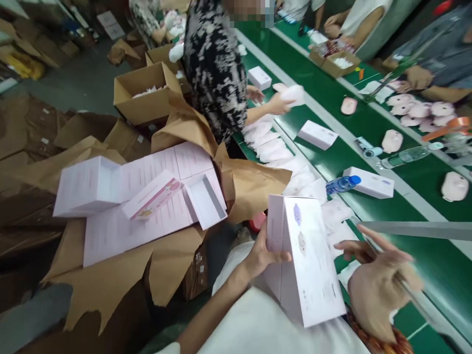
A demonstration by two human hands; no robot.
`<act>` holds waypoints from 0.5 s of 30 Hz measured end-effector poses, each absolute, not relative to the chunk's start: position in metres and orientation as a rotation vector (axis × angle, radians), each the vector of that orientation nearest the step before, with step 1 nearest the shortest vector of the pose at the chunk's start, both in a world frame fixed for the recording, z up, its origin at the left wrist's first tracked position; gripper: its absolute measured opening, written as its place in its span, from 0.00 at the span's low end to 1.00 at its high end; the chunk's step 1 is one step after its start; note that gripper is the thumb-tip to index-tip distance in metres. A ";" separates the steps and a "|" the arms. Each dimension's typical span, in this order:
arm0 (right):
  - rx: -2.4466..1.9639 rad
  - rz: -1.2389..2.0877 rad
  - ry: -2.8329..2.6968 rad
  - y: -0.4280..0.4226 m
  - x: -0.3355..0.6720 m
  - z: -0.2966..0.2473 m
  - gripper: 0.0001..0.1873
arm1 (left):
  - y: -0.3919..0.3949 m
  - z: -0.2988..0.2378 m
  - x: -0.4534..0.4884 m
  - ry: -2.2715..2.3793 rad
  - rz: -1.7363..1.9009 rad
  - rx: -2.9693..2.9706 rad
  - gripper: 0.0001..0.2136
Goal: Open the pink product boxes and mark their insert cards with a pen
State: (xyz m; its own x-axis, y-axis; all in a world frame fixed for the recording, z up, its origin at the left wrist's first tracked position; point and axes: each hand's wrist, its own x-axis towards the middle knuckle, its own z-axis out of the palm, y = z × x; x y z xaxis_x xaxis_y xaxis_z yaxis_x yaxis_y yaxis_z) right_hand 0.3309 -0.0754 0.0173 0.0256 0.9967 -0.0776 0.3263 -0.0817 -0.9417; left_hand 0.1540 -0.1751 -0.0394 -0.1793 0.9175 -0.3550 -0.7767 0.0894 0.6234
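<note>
Pale carton (308, 260) stands tilted on end, clenched in the person's left hand (263, 253), with the thumb pressed on its face and the fingers behind it. The right hand (381, 290) is open, fingers spread, just beside the carton and not touching it. Past them runs a green conveyor belt (435, 265) carrying white pouches (271, 147), while printed pale pink sheets (147, 196) lie on brown kraft paper (250, 187).
</note>
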 end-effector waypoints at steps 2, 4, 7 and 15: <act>-1.616 1.206 -1.306 -0.068 0.335 0.000 0.41 | -0.158 -0.047 0.154 0.879 1.570 0.169 0.58; -1.639 1.436 -1.281 -0.061 0.338 -0.017 0.41 | -0.139 -0.054 0.155 0.874 1.541 0.153 0.56; -1.593 1.812 -1.066 -0.047 0.345 -0.039 0.37 | -0.106 -0.068 0.157 0.933 1.424 0.182 0.52; -1.635 1.770 -0.808 0.066 0.352 -0.109 0.32 | -0.034 -0.113 0.160 1.407 1.133 0.471 0.40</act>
